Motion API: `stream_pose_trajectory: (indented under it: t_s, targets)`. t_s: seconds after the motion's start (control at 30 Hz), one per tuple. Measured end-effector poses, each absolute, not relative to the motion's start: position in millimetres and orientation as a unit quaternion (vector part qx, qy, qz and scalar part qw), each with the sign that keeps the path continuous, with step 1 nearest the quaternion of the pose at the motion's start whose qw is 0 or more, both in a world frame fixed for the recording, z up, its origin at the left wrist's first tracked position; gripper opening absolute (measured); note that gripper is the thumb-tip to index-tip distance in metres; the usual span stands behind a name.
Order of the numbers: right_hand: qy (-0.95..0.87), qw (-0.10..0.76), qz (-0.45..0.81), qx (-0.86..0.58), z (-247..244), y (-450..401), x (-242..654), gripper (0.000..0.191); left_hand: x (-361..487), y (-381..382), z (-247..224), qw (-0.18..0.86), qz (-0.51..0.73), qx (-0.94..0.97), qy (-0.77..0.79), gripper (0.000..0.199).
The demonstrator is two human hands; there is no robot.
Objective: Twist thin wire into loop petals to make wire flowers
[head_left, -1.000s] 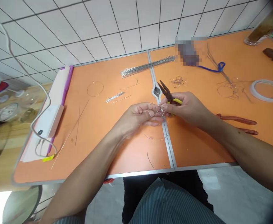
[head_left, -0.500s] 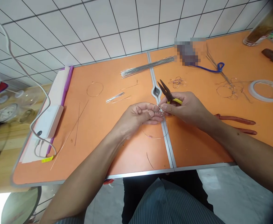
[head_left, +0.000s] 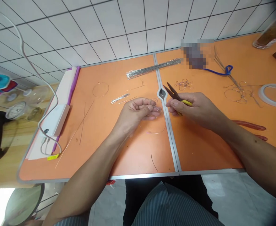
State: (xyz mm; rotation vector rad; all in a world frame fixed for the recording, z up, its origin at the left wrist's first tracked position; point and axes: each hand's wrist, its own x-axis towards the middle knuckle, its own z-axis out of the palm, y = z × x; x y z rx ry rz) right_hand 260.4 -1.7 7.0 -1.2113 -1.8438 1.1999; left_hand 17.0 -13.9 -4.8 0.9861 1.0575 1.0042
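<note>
The left hand (head_left: pixel 143 109), palm turned up, pinches a thin, bent metal wire loop (head_left: pixel 157 108) between thumb and fingers; the wire's curve hangs below them. The right hand (head_left: pixel 192 105), just beside it, curls around dark-jawed pliers with yellow handles (head_left: pixel 175 94), their tips slightly parted and pointing away from the body. Both hands are above an orange tabletop with a grey metal seam (head_left: pixel 135 157). Toward the white tiled wall with dark grout (head_left: pixel 133 34) lies a bundle of straight silver wires (head_left: pixel 153 68); a translucent white ring (head_left: pixel 275 95) lies at far right. Half a second ago, the right fingertips met the wire; now a gap separates the hands.
</note>
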Motion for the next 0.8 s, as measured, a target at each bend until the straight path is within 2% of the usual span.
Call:
stream_pose_trajectory:
  t_s: [0.17,0.37,0.5,0.67,0.8]
  targets:
    - [-0.788,0.222,0.327,-0.472,10.8,-2.3,264.1,0.054,10.9,-11.4,3.0,0.615,0.463,0.432,0.47,0.019]
    - [-0.847,0.255,0.142,-0.443,-4.6,2.0,263.9,0.03,5.3,-9.1,3.9,0.63,0.473,0.422,0.448,0.016]
    - [-0.861,0.261,0.055,-0.433,-16.6,7.1,267.8,0.025,3.6,-8.6,4.3,0.657,0.464,0.403,0.437,0.014]
    - [-0.877,0.246,0.011,-0.413,-21.0,8.4,269.6,0.024,5.6,-9.4,9.0,0.685,0.456,0.372,0.43,0.008]
    - [-0.876,0.248,0.027,-0.412,-20.7,8.5,268.4,0.023,5.9,-9.6,10.9,0.689,0.455,0.363,0.433,0.008]
